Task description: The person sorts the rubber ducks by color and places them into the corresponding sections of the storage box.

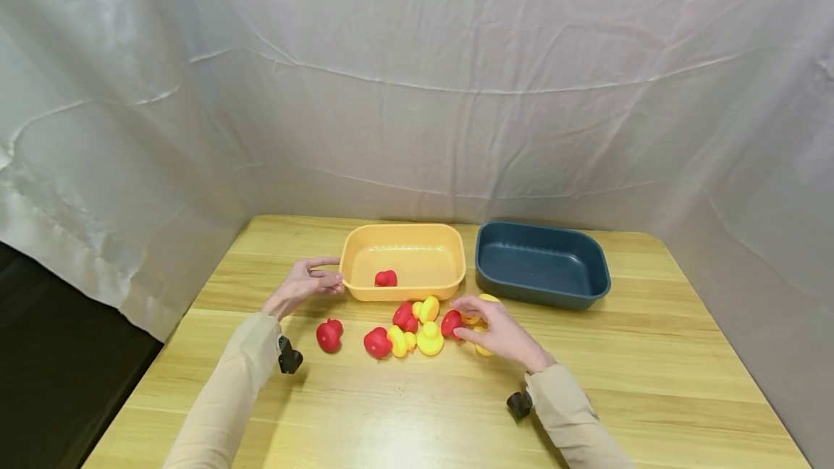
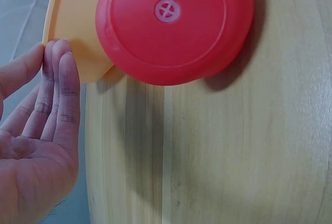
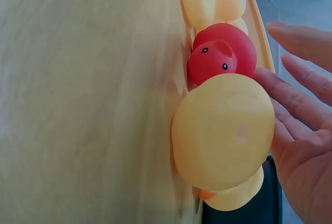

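Note:
In the head view, my left hand (image 1: 305,285) is at the left end of the yellow bin (image 1: 349,288), its fingers nearly straight and fingertips right at the rim. A red rubber duck (image 1: 386,279) lies inside this bin. In the left wrist view, the round underside of another red duck (image 2: 171,32) faces the camera. My right hand (image 1: 498,328), fingers spread, hovers over the right of the duck group, thumb and fingertips close about a red duck (image 1: 451,325). In the right wrist view, a yellow duck (image 3: 223,130) partly covers that red one (image 3: 211,60).
A dark blue bin (image 1: 544,295) stands to the right of the yellow bin. In front of the bins several yellow ducks (image 1: 430,339) and red ducks (image 1: 378,343) are clustered on the wooden table (image 1: 391,411). Apart from them, at the left, lies a red duck (image 1: 329,336). Pale curtains (image 1: 417,93) surround the table.

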The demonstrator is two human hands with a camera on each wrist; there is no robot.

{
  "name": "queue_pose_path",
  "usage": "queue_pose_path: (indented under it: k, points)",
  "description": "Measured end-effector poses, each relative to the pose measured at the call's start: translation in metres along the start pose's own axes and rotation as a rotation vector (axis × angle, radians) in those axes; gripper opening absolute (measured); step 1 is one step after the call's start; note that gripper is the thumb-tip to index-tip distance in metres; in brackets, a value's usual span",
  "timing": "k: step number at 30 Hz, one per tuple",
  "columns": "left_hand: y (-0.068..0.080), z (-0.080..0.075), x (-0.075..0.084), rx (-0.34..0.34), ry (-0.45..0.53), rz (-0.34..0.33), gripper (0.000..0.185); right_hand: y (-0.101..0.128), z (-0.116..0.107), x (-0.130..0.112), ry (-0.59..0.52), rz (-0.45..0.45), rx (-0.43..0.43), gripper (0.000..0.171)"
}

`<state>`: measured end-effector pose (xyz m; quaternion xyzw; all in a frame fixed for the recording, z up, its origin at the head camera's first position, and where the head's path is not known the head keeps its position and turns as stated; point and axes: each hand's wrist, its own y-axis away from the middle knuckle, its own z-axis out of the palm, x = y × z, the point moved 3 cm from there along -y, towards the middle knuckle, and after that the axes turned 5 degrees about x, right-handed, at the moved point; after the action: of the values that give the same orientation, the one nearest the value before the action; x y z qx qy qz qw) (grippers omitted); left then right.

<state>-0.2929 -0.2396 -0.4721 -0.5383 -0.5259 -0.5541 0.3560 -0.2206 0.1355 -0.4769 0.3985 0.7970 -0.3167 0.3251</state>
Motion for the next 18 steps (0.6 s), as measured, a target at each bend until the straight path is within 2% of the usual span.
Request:
queue_pose_path:
  k: [6,12,18]
  points:
    - [-0.0001,0.0009,-0.001,0.012,0.002,-0.002,0.063,-0.0011,0.0044,-0.0034,0.039,-0.02,-0.022,0.039]
    - [0.0005,0.0012,-0.0001,0.019,0.001,-0.001,0.062,-0.0023,0.0073,-0.0022,0.031,0.01,-0.048,0.042]
    - [-0.0002,0.002,0.0,0.021,0.011,-0.004,0.062,-0.0031,0.01,0.0035,0.105,0.042,-0.054,0.048]
